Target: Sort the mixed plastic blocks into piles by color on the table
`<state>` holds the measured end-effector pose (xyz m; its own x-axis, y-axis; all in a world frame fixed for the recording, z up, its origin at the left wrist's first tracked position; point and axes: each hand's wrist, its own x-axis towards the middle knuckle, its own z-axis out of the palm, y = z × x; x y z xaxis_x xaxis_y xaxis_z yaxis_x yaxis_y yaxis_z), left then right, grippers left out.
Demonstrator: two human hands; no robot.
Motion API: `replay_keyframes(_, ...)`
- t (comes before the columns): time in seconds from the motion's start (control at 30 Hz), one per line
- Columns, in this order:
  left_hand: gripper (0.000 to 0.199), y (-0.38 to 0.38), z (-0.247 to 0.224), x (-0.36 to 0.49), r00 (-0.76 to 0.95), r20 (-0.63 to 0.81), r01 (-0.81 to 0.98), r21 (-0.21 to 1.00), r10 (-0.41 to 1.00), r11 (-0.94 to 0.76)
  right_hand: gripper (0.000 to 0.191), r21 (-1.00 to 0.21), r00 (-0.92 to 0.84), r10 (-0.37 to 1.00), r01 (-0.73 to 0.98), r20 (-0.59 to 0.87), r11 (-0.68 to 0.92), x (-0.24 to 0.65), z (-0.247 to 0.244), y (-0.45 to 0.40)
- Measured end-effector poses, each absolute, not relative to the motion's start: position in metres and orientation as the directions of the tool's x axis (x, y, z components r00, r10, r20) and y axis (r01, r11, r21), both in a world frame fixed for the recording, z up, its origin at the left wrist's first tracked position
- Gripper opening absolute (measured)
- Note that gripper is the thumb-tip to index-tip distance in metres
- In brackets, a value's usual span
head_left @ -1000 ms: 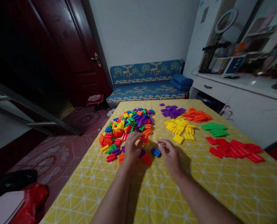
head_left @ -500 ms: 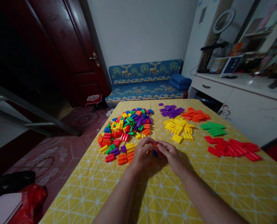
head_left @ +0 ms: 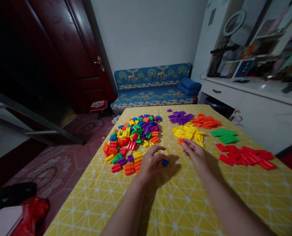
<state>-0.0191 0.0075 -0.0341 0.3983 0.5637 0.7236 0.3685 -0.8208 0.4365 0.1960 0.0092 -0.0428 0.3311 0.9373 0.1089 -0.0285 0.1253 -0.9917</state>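
My right hand (head_left: pixel 194 153) pinches an orange piece (head_left: pixel 181 141) just in front of the yellow pile (head_left: pixel 188 131). My left hand (head_left: pixel 151 163) is over the table with its fingers curved and apart, and nothing shows between them. A blue piece (head_left: pixel 165 162) lies by its fingertips. Beyond and left of my left hand spreads a mixed pile (head_left: pixel 136 131) of coloured tube pieces. Single-colour piles lie to the right: purple (head_left: pixel 180 117), orange (head_left: pixel 206 121), green (head_left: pixel 224 135) and red (head_left: pixel 246 156).
A yellow patterned cloth covers the table (head_left: pixel 170 203). Behind it stands a blue sofa (head_left: pixel 148 93). White drawers (head_left: pixel 224 93) are at the right, and a dark red door (head_left: pixel 69 52) and metal bars (head_left: pixel 37 114) are at the left.
My hands have separated. My right hand has moved right and forward with the orange piece, while my left hand stays nearly in place. The blue piece is now in plainer view.
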Motion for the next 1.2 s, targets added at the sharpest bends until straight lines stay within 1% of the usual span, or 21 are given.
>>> replay_keyframes(0.07, 0.027, 0.008, -0.035, -0.021, 0.382, 0.719, 0.386, 0.446, 0.581, -0.807, 0.054, -0.974, 0.497, 0.838, 0.087, 0.224, 0.209, 0.221, -0.045, 0.025)
replay_keyframes(0.13, 0.027, 0.008, -0.036, -0.021, 0.371, 0.713, 0.397, 0.458, 0.595, -0.796, 0.055, -0.944, 0.588, 0.738, 0.190, 0.330, 0.271, 0.249, -0.047, 0.048)
replay_keyframes(0.17, 0.027, 0.008, -0.037, -0.021, 0.371, 0.710, 0.399, 0.460, 0.598, -0.793, 0.055, -0.932, 0.615, 0.701, 0.219, 0.361, 0.287, 0.263, -0.048, 0.060)
replay_keyframes(0.23, 0.026, 0.008, -0.037, -0.020, 0.376, 0.708, 0.397, 0.460, 0.598, -0.794, 0.054, -0.932, 0.651, 0.669, 0.212, 0.359, 0.294, 0.288, -0.051, 0.084)
replay_keyframes(0.33, 0.025, 0.008, -0.038, -0.019, 0.376, 0.708, 0.395, 0.461, 0.597, -0.795, 0.045, -0.967, 0.687, 0.682, 0.142, 0.250, 0.212, 0.313, -0.058, 0.108)
replay_keyframes(0.4, 0.025, 0.009, -0.039, -0.020, 0.371, 0.705, 0.397, 0.469, 0.605, -0.789, 0.038, -0.986, 0.659, 0.734, 0.110, 0.167, 0.126, 0.321, -0.063, 0.114)
replay_keyframes(0.47, 0.025, 0.009, -0.040, -0.020, 0.372, 0.693, 0.398, 0.481, 0.617, -0.781, 0.032, -0.991, 0.618, 0.777, 0.111, 0.122, 0.067, 0.325, -0.066, 0.114)
replay_keyframes(0.53, 0.025, 0.010, -0.040, -0.021, 0.380, 0.684, 0.395, 0.489, 0.623, -0.778, 0.028, -0.988, 0.613, 0.780, 0.149, 0.126, 0.042, 0.330, -0.068, 0.115)
replay_keyframes(0.63, 0.026, 0.009, -0.039, -0.021, 0.383, 0.683, 0.394, 0.487, 0.621, -0.779, 0.025, -0.967, 0.659, 0.734, 0.254, 0.164, -0.012, 0.343, -0.065, 0.119)
replay_keyframes(0.7, 0.026, 0.009, -0.039, -0.021, 0.381, 0.682, 0.403, 0.486, 0.625, -0.776, 0.021, -0.939, 0.678, 0.710, 0.337, 0.191, -0.069, 0.354, -0.062, 0.121)
replay_keyframes(0.8, 0.026, 0.009, -0.041, -0.021, 0.379, 0.675, 0.413, 0.488, 0.633, -0.769, 0.017, -0.885, 0.662, 0.719, 0.442, 0.211, -0.148, 0.367, -0.059, 0.119)
replay_keyframes(0.87, 0.027, 0.009, -0.043, -0.021, 0.375, 0.665, 0.414, 0.503, 0.646, -0.759, 0.015, -0.823, 0.618, 0.739, 0.545, 0.268, -0.158, 0.371, -0.058, 0.114)
replay_keyframes(0.93, 0.028, 0.010, -0.045, -0.021, 0.377, 0.648, 0.413, 0.522, 0.662, -0.746, 0.014, -0.731, 0.548, 0.753, 0.669, 0.364, -0.134, 0.372, -0.058, 0.108)
replay_keyframes(1.0, 0.027, 0.010, -0.046, -0.021, 0.380, 0.637, 0.411, 0.534, 0.671, -0.739, 0.016, -0.650, 0.474, 0.767, 0.754, 0.432, -0.100, 0.370, -0.059, 0.105)
replay_keyframes(1.03, 0.027, 0.009, -0.045, -0.021, 0.382, 0.634, 0.409, 0.537, 0.673, -0.738, 0.016, -0.633, 0.446, 0.784, 0.769, 0.430, -0.090, 0.369, -0.060, 0.104)
replay_keyframes(1.2, 0.025, 0.008, -0.041, -0.021, 0.389, 0.630, 0.389, 0.548, 0.672, -0.740, 0.017, -0.651, 0.377, 0.869, 0.754, 0.320, -0.088, 0.360, -0.067, 0.112)
